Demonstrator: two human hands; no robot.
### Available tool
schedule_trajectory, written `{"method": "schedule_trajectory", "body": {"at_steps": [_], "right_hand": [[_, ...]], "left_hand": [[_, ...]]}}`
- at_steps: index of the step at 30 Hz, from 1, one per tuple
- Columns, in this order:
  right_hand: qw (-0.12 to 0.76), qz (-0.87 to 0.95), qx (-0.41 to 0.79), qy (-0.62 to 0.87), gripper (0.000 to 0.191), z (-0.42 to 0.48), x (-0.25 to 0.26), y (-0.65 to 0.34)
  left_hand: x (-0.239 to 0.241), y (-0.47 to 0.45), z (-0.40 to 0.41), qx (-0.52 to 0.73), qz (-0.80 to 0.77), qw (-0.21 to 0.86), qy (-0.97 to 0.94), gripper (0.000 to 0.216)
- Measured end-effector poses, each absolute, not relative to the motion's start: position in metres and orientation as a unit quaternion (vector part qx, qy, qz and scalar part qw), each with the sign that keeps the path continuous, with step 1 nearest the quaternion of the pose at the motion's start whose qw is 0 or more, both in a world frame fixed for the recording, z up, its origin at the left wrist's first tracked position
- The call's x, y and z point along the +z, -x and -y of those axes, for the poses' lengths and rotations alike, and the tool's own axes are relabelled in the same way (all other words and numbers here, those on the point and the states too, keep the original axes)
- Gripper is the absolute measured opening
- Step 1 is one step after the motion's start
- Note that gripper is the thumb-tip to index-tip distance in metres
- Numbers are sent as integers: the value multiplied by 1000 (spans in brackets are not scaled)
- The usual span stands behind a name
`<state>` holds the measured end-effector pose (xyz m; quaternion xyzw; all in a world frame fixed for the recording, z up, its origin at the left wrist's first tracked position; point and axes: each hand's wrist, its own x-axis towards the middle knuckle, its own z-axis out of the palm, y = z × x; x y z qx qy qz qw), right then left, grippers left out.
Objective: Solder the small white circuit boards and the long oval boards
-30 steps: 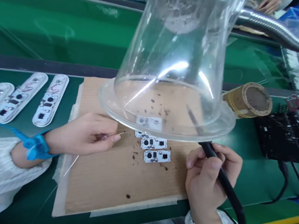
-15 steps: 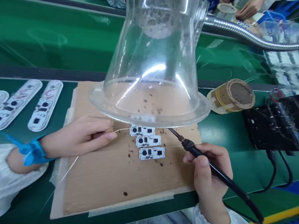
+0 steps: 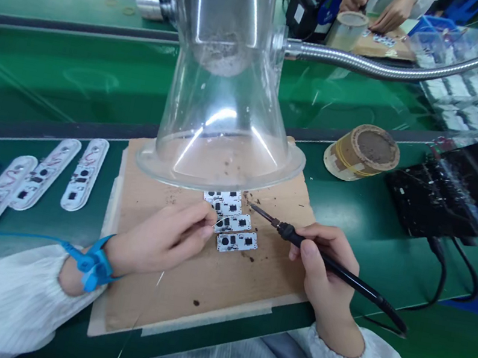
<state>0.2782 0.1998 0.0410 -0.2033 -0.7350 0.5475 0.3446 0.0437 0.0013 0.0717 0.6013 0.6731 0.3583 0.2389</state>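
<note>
Small white circuit boards [image 3: 237, 241] lie in a stepped column on a brown cardboard sheet [image 3: 140, 303]. My left hand [image 3: 170, 234], with a blue strap [image 3: 96, 263] round its wrist, pinches a thin solder wire [image 3: 160, 279]. The wire's front end reaches over the second-nearest board, and its tail trails down past the cardboard's front edge. On the right, my right hand [image 3: 329, 267] grips a black soldering iron [image 3: 342, 273]. The iron's tip points up and left, to the right of the boards and apart from them. A clear fume hood [image 3: 221, 145] hides part of the far end.
Several white oval housings [image 3: 84, 174] with boards and wires lie at left. A round brown container [image 3: 362, 154] stands at right, near a black device [image 3: 457, 191]. A metal hose [image 3: 377, 64] runs from the hood. Across the bench are another person's hands [image 3: 392, 14] and clear trays [image 3: 470, 83].
My left hand has moved right with the solder wire, up to the boards. The soldering iron has shifted slightly left. The camera view has also moved, and more of the far bench shows.
</note>
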Motion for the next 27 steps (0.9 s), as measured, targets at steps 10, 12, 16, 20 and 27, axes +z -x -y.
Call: {"method": "schedule_trajectory", "body": {"at_steps": [10, 12, 16, 20, 27], "right_hand": [[335, 710, 576, 226, 10, -206, 35, -308], [337, 700, 593, 211, 9, -207, 31, -309], [339, 680, 621, 191, 10, -209, 26, -311], [348, 676, 628, 166, 9, -208, 25, -312], [352, 673, 626, 177, 8, -210, 26, -312]], "left_hand": [[62, -74, -9, 341, -663, 192, -638, 14], [59, -77, -8, 343, -641, 192, -659, 15], [54, -79, -7, 321, -593, 214, -707, 20], [52, -78, -7, 341, -584, 215, -705, 18], [56, -61, 2, 350, -588, 173, -708, 15]]}}
